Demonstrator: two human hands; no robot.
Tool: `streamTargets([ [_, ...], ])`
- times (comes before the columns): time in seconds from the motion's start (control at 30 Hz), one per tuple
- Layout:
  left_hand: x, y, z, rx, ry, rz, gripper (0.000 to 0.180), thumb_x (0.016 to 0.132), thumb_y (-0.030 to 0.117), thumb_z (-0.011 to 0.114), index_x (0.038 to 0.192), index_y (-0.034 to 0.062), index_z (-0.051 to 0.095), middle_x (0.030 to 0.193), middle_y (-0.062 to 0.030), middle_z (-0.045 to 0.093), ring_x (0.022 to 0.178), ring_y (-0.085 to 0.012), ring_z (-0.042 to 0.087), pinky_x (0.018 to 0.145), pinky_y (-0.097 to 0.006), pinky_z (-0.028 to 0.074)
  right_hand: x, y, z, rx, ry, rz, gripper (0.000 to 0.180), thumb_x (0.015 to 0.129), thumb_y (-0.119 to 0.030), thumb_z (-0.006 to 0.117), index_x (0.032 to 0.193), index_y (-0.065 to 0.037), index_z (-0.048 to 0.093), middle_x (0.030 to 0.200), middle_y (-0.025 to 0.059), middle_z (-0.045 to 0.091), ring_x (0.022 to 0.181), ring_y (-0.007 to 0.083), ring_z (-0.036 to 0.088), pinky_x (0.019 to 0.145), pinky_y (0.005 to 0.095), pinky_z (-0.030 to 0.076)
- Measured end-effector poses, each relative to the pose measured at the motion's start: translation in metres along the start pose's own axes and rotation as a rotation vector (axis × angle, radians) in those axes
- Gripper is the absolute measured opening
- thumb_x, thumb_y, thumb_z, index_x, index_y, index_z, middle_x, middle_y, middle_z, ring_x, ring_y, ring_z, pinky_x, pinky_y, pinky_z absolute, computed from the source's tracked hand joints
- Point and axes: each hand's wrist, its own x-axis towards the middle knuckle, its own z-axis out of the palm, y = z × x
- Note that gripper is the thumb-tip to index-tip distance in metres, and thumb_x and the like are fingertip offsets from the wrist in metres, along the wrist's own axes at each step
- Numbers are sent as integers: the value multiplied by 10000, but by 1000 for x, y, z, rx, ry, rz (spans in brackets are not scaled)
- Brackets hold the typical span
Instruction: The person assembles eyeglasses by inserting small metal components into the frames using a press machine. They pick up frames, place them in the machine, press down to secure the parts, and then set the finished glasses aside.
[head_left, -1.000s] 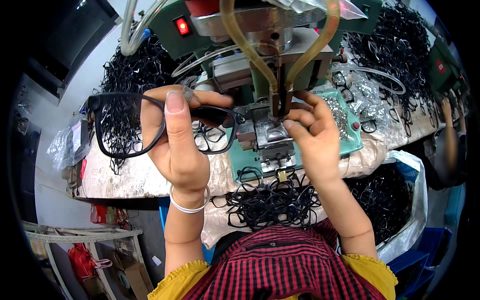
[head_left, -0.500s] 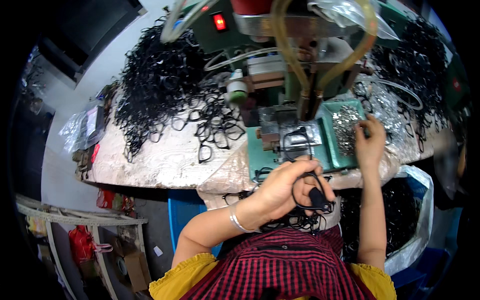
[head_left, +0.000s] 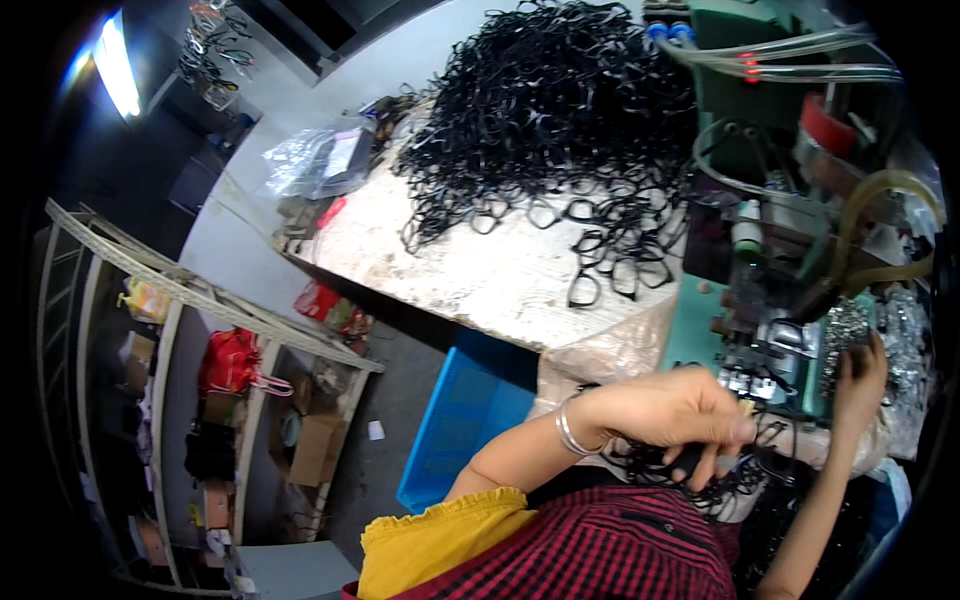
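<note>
My left hand point(head_left: 690, 415) is closed, fingers curled inward above my lap. A dark piece point(head_left: 688, 460) shows beneath its fingers; whether it is held or worn on a finger is unclear. Loose black eyeglass frames point(head_left: 640, 462) lie just below it. To the right, my right hand point(head_left: 862, 385) has its fingertips bent together at a tray of small shiny metal pieces point(head_left: 843, 335). What these fingers pinch, if anything, is too small to tell. The tray's green rim point(head_left: 818, 392) is beside a green bench machine point(head_left: 700, 325) with a metal fixture point(head_left: 755, 382).
A large heap of black eyeglass frames point(head_left: 560, 100) covers the table's point(head_left: 440, 280) back, with single frames point(head_left: 620, 265) spread before it. Clear hoses point(head_left: 800, 55) and a yellowish tube point(head_left: 890, 185) hang by the machine. A blue crate point(head_left: 465, 410) and shelving point(head_left: 170, 390) stand left.
The view has swung left, so machine and tray appear farther right. My left hand has turned over; the eyeglass frame it held no longer shows clearly. My right hand stays at the tray.
</note>
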Motion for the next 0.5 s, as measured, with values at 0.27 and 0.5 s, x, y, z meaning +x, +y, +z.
streamTargets([
  [0.27,68,-3,32,-353,195,191,408,996,353,474,922,-31,592,800,-157,683,749,-268,695,607,-283,543,12,54,42,563,36,-56,329,964,-102,585,1252,56,571,1232,163,634,1136,240,592,999,338,438],
  [0.5,63,15,-21,-191,177,188,352,954,334,526,971,-10,598,862,-171,670,810,-288,674,662,-307,530,1,12,16,659,150,136,202,961,-104,611,1127,7,639,1055,59,662,966,115,588,894,252,457],
])
